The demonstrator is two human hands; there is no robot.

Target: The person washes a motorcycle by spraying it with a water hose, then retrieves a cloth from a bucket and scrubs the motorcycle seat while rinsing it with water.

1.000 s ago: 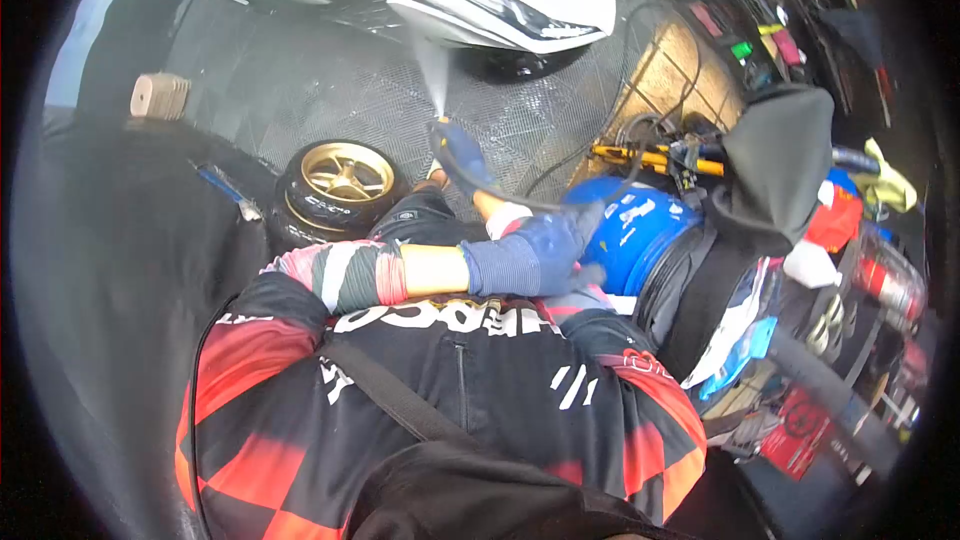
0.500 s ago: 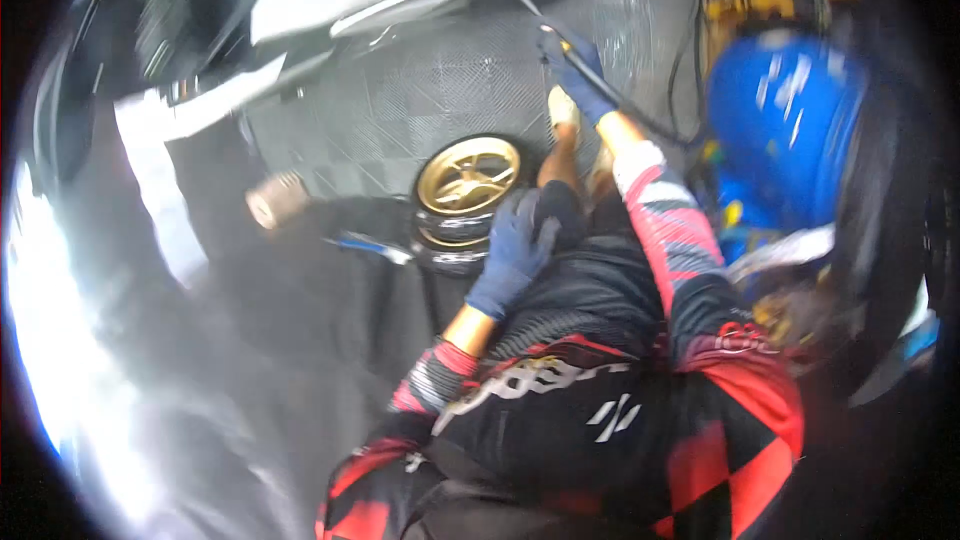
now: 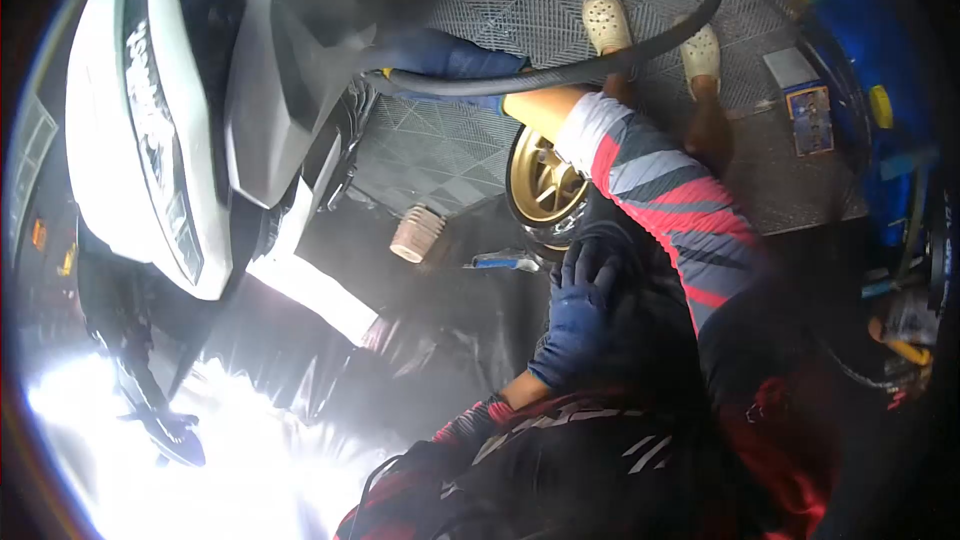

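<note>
My right hand (image 3: pixel 435 55), in a dark blue glove, reaches out to the motorcycle's grey and white bodywork (image 3: pixel 155 120). It is closed around the end of a black hose (image 3: pixel 560 82) with a yellow collar; the nozzle tip is hidden in haze and shadow. From there the hose arcs across above my forearm. My left hand (image 3: pixel 580 315), gloved in the same blue, lies on my dark-clad leg with its fingers stretched, holding nothing. Just beyond it, a gold-rimmed wheel (image 3: pixel 545 185) with a black tyre rests on the floor, partly covered by my right arm.
A ribbed pinkish-brown block (image 3: pixel 418 233) and a blue-handled tool (image 3: pixel 505 262) lie near the wheel. Cream clogs (image 3: pixel 605 22) are on my feet on the grey tiled floor (image 3: pixel 440 155). At right sits a small box (image 3: pixel 810 120); bright glare covers the lower left.
My view has turned and come closer to the motorcycle, which now fills the upper left. My right hand has swung left with the hose. My left hand stays on my leg.
</note>
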